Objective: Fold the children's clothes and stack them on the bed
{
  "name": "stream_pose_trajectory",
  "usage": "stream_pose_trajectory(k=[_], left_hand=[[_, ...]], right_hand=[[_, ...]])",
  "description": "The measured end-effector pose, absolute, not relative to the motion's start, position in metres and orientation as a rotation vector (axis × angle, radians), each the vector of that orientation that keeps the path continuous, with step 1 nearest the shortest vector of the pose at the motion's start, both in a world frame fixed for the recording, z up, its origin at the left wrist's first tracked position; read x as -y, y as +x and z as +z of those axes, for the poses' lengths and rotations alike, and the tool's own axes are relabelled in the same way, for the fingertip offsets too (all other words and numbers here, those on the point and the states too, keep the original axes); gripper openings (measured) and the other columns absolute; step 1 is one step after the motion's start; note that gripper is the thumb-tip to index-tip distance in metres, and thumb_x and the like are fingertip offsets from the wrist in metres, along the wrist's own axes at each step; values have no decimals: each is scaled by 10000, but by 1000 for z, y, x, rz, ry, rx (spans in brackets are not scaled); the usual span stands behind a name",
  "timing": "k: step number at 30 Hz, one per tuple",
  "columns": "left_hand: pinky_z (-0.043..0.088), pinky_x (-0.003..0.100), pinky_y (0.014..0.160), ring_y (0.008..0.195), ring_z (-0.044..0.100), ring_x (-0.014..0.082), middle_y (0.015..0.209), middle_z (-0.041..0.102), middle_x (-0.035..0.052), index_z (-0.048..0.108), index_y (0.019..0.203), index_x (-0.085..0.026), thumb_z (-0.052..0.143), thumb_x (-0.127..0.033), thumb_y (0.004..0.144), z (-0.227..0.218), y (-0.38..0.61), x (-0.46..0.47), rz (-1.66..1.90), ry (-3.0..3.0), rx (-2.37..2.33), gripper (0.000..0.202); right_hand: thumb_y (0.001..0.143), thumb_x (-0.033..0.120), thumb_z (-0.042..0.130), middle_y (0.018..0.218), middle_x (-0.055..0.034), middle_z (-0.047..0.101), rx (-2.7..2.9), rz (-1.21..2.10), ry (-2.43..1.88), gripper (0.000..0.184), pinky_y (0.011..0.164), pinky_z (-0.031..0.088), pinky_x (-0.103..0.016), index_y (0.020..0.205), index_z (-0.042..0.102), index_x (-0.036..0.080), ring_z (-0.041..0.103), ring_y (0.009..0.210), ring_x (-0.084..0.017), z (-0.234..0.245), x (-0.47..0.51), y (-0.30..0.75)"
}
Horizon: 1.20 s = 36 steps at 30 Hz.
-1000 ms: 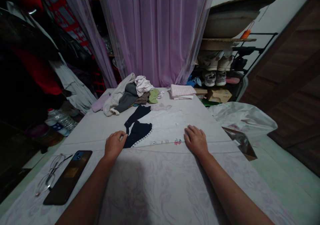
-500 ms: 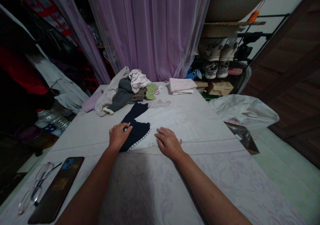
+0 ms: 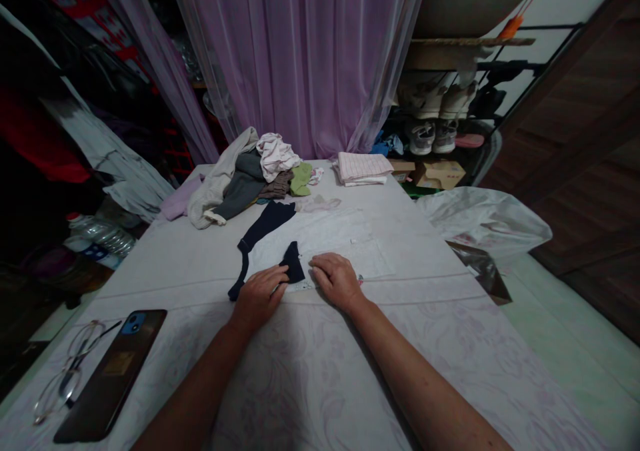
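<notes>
Head view, item: navy garment [image 3: 293, 265] on white cloth [image 3: 340, 234] atop bed [image 3: 190, 257], hem pinched by left hand [image 3: 260, 295], right hand [image 3: 337, 279] flat, fingers unclenched; fold probably neatest kept taut, edges matched.

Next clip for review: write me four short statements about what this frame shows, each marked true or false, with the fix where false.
1. The left hand pinches a fold of the dark garment in its fingers. True.
2. The right hand is lifted off the cloth. False: it lies flat on the white garment.
3. A phone lies beside glasses at the near left. True.
4. The folded striped cloth lies on the phone. False: it lies at the far end, near the curtain.
</notes>
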<state>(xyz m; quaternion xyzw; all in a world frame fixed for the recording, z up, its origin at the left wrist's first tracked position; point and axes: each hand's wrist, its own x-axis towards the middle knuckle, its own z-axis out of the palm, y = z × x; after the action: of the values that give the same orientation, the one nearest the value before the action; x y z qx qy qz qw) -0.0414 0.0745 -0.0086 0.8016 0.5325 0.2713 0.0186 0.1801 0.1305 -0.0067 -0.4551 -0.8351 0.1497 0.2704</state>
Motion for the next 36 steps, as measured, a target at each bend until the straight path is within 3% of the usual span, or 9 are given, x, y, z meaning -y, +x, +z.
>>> stream_pose_trajectory(k=[6,11,15,20,23,25,27,32,36], left_hand=[[463,422,1047,1191,606,214,1211,697,53,706,1039,-228,432,-271,951,-10,-38,-73,675,2554,-1620,291],[460,417,1055,1180,615,216,1163,718,57,703,1050,-207,439,-301,950,-14,-39,-73,739,2564,-1556,298],[528,336,931,1007,686,188,1006,755,55,721,965,-203,401,-315,964,-9,-44,-70,921,2391,-1662,339],[532,316,813,793,674,180,786,727,53,706,784,-204,376,-344,971,-2,-48,-71,921,2270,-1844,404],[488,366,957,1017,652,215,1011,736,78,714,981,-195,388,-336,968,-7,-49,-74,911,2372,-1837,355],[404,423,1078,1245,543,250,1257,663,86,651,1196,-187,409,-343,961,-13,-48,-75,835,2484,-1807,372],[317,473,1144,1357,436,271,1388,575,78,567,1327,-190,421,-363,958,-16,-48,-74,693,2592,-1750,433],[272,502,1162,1372,422,272,1430,533,82,487,1411,-212,442,-425,956,-16,-47,-69,467,2692,-1661,504],[299,531,1136,1379,411,284,1471,488,68,534,1369,-309,495,-438,940,-15,-48,-67,417,2708,-1657,450]], right_hand=[[955,367,427,1018,-61,732,2208,451,-1406,373,897,436,-319,1224,629,204,645,978,-200,5,-135,166],[884,362,572,948,-24,730,2164,588,-1492,359,813,442,-304,1214,569,222,660,888,-194,11,-145,139],[854,239,578,940,-20,718,2169,537,-1546,268,841,420,-326,1122,574,232,643,917,-208,7,-147,131],[867,242,527,942,-33,718,2123,475,-1599,260,852,414,-337,1123,570,224,639,918,-217,4,-143,132],[914,311,475,959,-32,725,2080,538,-1617,307,828,426,-324,1197,550,219,654,922,-211,12,-146,126],[930,373,465,987,-41,725,2084,543,-1644,383,818,431,-325,1274,520,214,654,950,-217,19,-150,121],[922,416,491,1025,-64,719,2146,484,-1684,463,828,430,-341,1336,491,210,645,981,-233,23,-154,116],[905,377,551,1088,-113,677,2283,217,-1750,371,854,418,-369,1239,593,222,607,1017,-256,15,-159,111],[941,252,466,1094,-105,670,2202,212,-1718,322,859,435,-354,1223,617,215,603,1023,-241,5,-162,114]])
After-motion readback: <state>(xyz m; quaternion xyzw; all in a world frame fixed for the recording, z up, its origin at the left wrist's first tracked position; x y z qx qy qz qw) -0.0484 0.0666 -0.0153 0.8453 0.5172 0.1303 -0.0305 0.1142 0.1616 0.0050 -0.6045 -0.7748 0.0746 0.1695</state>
